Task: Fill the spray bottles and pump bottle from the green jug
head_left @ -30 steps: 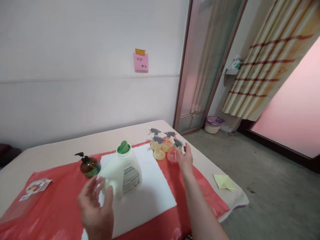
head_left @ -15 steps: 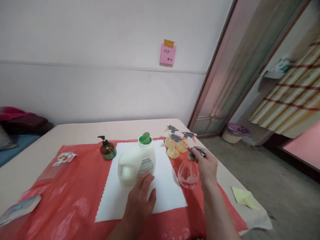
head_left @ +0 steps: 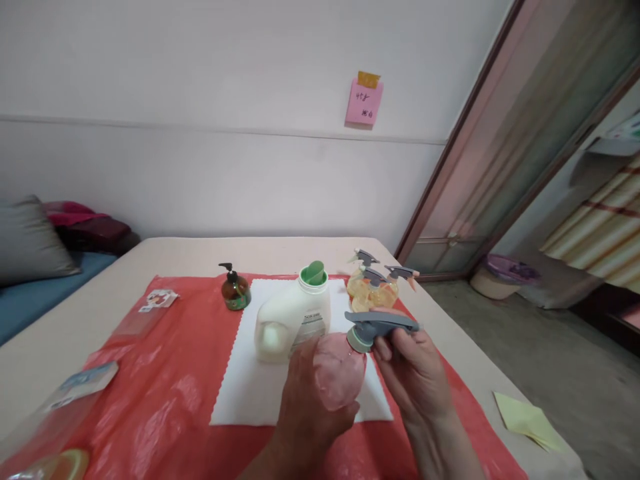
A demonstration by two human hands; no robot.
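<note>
My left hand [head_left: 313, 407] is wrapped round the clear, rounded body of a spray bottle [head_left: 340, 373], which is tilted above the white cloth [head_left: 245, 400]. The fingers of my right hand [head_left: 413, 363] grip its grey trigger head [head_left: 380, 327]. Whether the head is screwed tight I cannot tell. Just behind my hands, a large white jug [head_left: 287, 320] with a green spout [head_left: 315, 273] in its open neck stands on the cloth. Several similar spray bottles [head_left: 383, 295] with yellowish contents stand together at the back right.
A brown pump bottle [head_left: 235, 292] is left of the jug. Flat plastic packets [head_left: 90, 387] lie on the red plastic sheet [head_left: 175, 373]. Yellow paper notes [head_left: 525, 420] rest near the table's right edge. A pink note [head_left: 365, 103] is taped to the wall.
My right hand has brought the spray bottle left and tilted it. My left hand has left the jug and closed round the bottle's body. The view has shifted left.
</note>
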